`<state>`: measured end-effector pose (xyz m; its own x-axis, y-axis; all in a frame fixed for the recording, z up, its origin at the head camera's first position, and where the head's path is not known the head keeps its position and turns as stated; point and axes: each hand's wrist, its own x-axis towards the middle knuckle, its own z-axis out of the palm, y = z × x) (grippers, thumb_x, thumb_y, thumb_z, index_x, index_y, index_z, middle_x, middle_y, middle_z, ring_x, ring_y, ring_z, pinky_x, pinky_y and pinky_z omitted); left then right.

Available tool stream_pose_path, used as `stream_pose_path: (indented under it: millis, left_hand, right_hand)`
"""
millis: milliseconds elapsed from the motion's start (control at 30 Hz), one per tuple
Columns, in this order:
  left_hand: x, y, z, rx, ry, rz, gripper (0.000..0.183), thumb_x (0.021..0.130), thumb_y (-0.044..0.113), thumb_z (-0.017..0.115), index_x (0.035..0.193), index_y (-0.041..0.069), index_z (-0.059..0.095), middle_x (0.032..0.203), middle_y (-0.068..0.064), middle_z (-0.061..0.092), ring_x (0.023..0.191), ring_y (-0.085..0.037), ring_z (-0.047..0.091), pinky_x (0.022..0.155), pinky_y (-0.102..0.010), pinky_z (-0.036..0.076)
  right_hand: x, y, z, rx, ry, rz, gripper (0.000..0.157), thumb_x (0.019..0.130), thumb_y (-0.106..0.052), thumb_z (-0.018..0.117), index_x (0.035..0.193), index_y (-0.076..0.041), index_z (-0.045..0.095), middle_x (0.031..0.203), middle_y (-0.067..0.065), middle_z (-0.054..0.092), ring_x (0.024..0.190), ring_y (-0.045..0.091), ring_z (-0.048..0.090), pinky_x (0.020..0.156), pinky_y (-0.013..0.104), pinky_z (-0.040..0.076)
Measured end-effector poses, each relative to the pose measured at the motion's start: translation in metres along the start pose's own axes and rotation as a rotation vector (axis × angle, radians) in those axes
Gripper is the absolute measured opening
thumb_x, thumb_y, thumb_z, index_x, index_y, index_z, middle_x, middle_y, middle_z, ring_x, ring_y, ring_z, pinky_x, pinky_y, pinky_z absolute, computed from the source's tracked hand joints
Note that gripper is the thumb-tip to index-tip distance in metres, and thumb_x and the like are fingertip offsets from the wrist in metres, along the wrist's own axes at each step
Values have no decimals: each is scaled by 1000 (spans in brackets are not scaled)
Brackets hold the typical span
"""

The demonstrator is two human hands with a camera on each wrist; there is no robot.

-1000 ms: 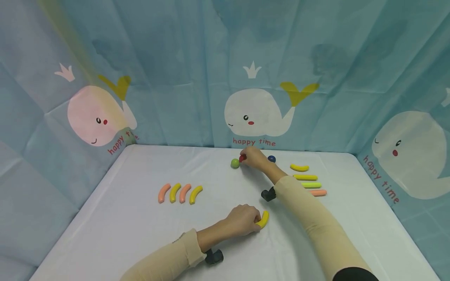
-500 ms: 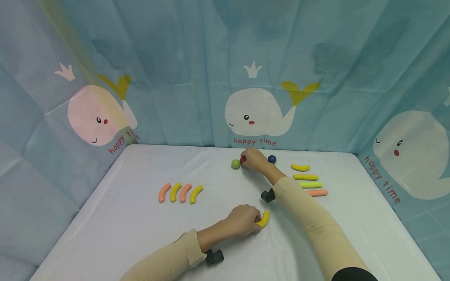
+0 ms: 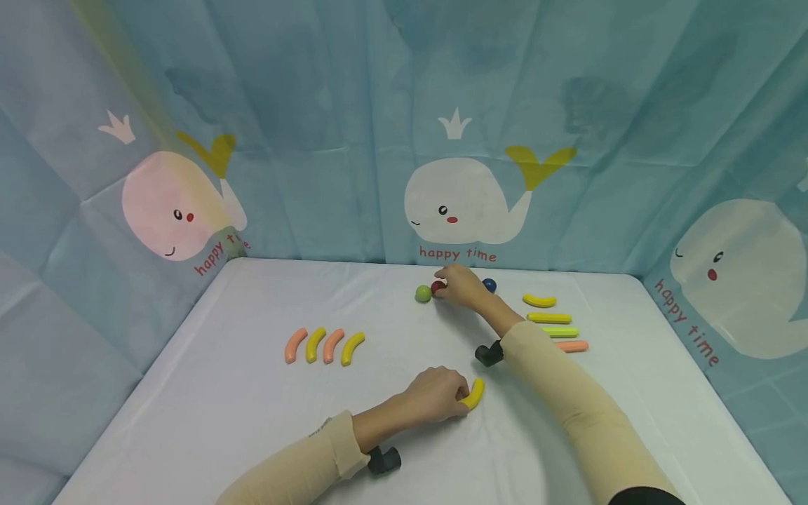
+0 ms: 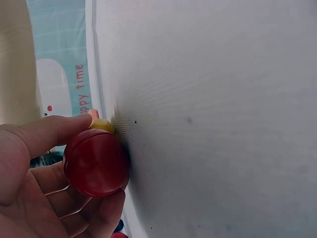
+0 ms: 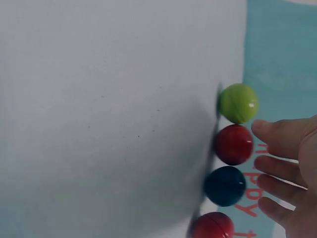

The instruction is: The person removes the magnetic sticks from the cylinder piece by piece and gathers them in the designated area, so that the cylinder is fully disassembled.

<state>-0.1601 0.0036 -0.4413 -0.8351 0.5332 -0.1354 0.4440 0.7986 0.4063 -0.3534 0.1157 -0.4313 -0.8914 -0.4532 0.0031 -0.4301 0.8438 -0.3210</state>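
Observation:
My left hand (image 3: 438,396) is low over the middle of the table. In the left wrist view its thumb and fingers grip a red ball (image 4: 96,163), hidden from the head view. A yellow curved, banana-like piece (image 3: 474,394) sticks out beyond the fingers; whether they touch it I cannot tell. At the far edge my right hand (image 3: 462,286) reaches over a row of balls. The right wrist view shows its fingers loosely extended beside a red ball (image 5: 234,144), between a green ball (image 5: 238,103) and a dark blue ball (image 5: 225,186). Another red ball (image 5: 213,227) ends that visible row.
Left on the white table (image 3: 208,400) lie pink (image 3: 296,346) and yellow (image 3: 315,344) curved pieces in a row. At right are a yellow curved piece (image 3: 539,300) and straight yellow (image 3: 549,318), lime (image 3: 560,332) and orange (image 3: 571,346) sticks. A whale-print curtain (image 3: 303,175) surrounds the table.
The right fingers, earlier at the red ball in the far row, have loosened and parted from it. The right forearm has shifted slightly right. My left hand has stayed in place.

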Motion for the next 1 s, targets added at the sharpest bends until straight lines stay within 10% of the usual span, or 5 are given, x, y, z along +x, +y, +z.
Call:
stream_pose_path:
  millis: [467, 1000]
  left_hand:
    - [-7, -13, -5, -83, -64, -59, 29, 80, 31, 80, 104, 16, 75, 83, 11, 65, 70, -4, 49, 64, -16, 43]
    - [-16, -30, -15, -224, -64, -126, 31, 79, 29, 80, 103, 10, 74, 84, 5, 68, 70, -6, 53, 63, -18, 46]
  right_hand:
    - [-74, 4, -14, 288, 63, -36, 43, 88, -19, 72, 127, -2, 63, 122, 18, 66, 113, 35, 60, 96, 49, 51]
    - [-168, -12, 6, 250, -102, -235, 32, 84, -25, 76, 112, -10, 72, 110, 1, 70, 104, 18, 63, 93, 40, 54]
